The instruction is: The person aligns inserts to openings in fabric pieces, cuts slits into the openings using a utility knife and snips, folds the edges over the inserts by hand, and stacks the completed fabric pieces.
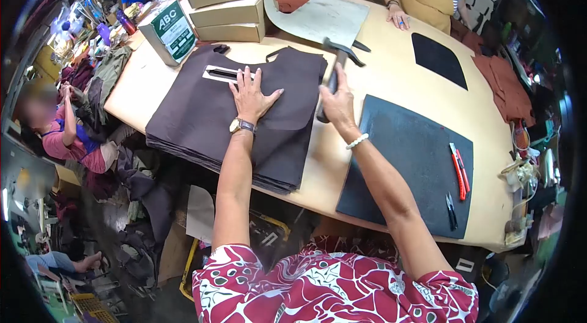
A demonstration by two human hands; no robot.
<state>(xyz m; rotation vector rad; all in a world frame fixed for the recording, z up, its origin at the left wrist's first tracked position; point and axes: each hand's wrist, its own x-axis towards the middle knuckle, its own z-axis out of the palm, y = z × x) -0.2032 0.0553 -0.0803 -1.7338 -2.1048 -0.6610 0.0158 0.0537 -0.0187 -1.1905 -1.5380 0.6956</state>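
A stack of dark brown cut fabric pieces (pixel 269 139) lies on the pale table. My left hand (pixel 249 98) rests on it with fingers spread, the fingertips touching the edge of a small white frame with a dark slot (pixel 221 73). To the right of the stack, my right hand (pixel 336 100) is wrapped round the handle of a hammer (pixel 334 72), whose head points away from me. The hammer is raised over the table between the stack and a dark cutting mat (pixel 409 164).
Red cutters (pixel 458 170) and a small pointed tool (pixel 451 210) lie on the mat. Cardboard boxes (pixel 227 11) and a green-labelled box (pixel 168 32) stand behind the stack. A co-worker's hand (pixel 398 18) rests at the far edge; another person (pixel 73 133) sits left.
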